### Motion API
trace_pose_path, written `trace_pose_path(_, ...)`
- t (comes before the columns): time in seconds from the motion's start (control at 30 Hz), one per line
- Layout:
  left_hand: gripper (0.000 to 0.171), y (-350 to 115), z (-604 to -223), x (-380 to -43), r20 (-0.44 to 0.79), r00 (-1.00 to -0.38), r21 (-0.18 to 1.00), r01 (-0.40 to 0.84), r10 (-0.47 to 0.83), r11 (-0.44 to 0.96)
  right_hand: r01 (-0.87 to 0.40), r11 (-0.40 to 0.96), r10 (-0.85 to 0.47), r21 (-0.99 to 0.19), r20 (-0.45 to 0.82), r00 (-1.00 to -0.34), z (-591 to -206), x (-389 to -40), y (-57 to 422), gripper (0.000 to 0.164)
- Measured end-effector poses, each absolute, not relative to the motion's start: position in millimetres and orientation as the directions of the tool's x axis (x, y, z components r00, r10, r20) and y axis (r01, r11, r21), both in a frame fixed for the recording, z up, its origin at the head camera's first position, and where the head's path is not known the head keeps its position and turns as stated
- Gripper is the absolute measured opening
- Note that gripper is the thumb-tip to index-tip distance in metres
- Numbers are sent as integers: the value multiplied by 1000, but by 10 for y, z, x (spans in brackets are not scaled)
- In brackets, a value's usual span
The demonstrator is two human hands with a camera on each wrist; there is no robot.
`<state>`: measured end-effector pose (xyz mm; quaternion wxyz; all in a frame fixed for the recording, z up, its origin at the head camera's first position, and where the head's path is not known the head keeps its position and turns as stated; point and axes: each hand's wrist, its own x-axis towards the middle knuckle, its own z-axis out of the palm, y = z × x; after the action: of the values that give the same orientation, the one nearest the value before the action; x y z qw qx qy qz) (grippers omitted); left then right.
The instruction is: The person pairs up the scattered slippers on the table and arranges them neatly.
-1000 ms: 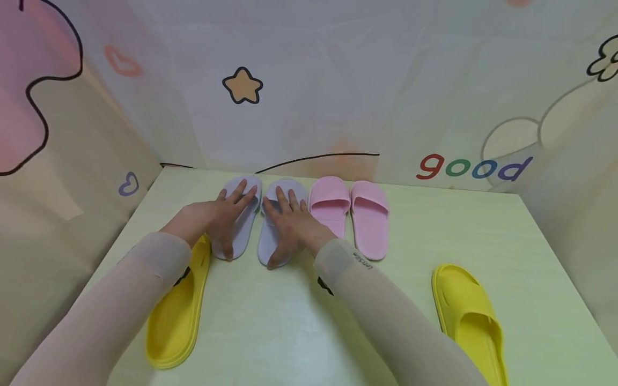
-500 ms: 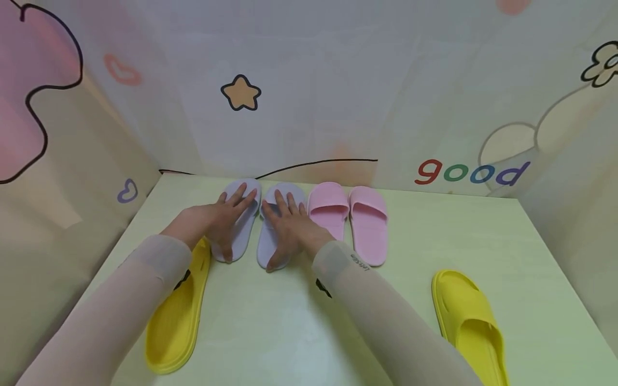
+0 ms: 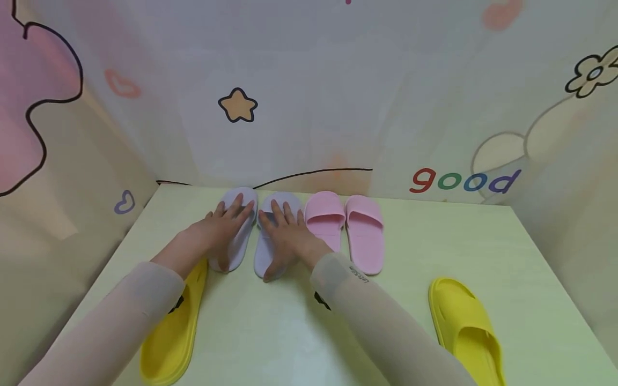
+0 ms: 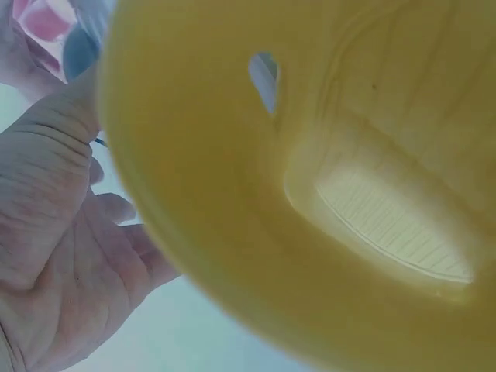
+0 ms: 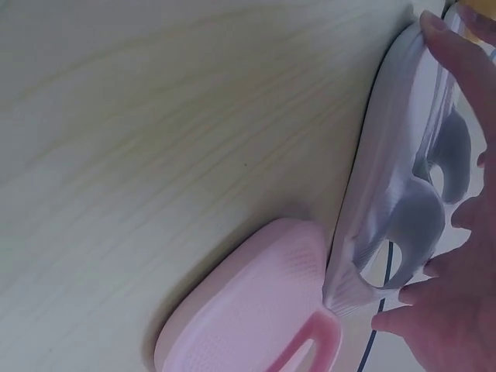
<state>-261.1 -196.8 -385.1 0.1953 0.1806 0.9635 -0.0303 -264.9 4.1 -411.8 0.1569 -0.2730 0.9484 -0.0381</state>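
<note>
Two pale lavender slippers lie side by side at the back of the table, toes toward the wall. My left hand (image 3: 224,228) rests on the left lavender slipper (image 3: 245,238), fingers spread over its strap and thumb near the heel. On the right lavender slipper (image 3: 264,249) lies my right hand (image 3: 287,236), also with spread fingers over the strap and thumb at the heel end. The right wrist view shows that thumb touching the heel of the lavender slipper (image 5: 387,132). A yellow slipper (image 4: 201,194) fills much of the left wrist view, beside my left palm.
A pair of pink slippers, one left (image 3: 325,214) and one right (image 3: 365,241), stands right beside the lavender pair. One yellow slipper (image 3: 169,343) lies under my left forearm; another yellow slipper (image 3: 463,321) is at front right. A patterned cloth wall (image 3: 309,107) closes off the back.
The whole head view has shifted, so everything sits lower in it. Both hands stay on the lavender slippers, which keep about the same place beside the pink pair.
</note>
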Motion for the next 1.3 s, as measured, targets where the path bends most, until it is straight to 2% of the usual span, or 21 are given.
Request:
trace_pose_path(0.33, 144, -1954, -3871, -2531, -396, -855, 46, 346, 335, 937, -501, 849, -528, -168, -279, -802, -4125, -2625, 69, 146)
trace_pose_path(0.67, 143, -2006, -3880, -2511, -391, -855, 47, 353, 342, 935, -495, 846, -532, -198, -266, -804, -4157, -2596, 61, 144)
trace_pose_path(0.9, 141, -2025, -3816, -2521, -377, -856, 58, 359, 353, 932, -516, 839, -544, -176, -236, -805, -4064, -2554, 73, 138)
trace_pose_path(1.3, 135, -2201, -3605, -2279, -364, -860, 187, 310, 359, 932, -529, 800, -588, -283, -199, -784, -3890, -2397, 483, 127)
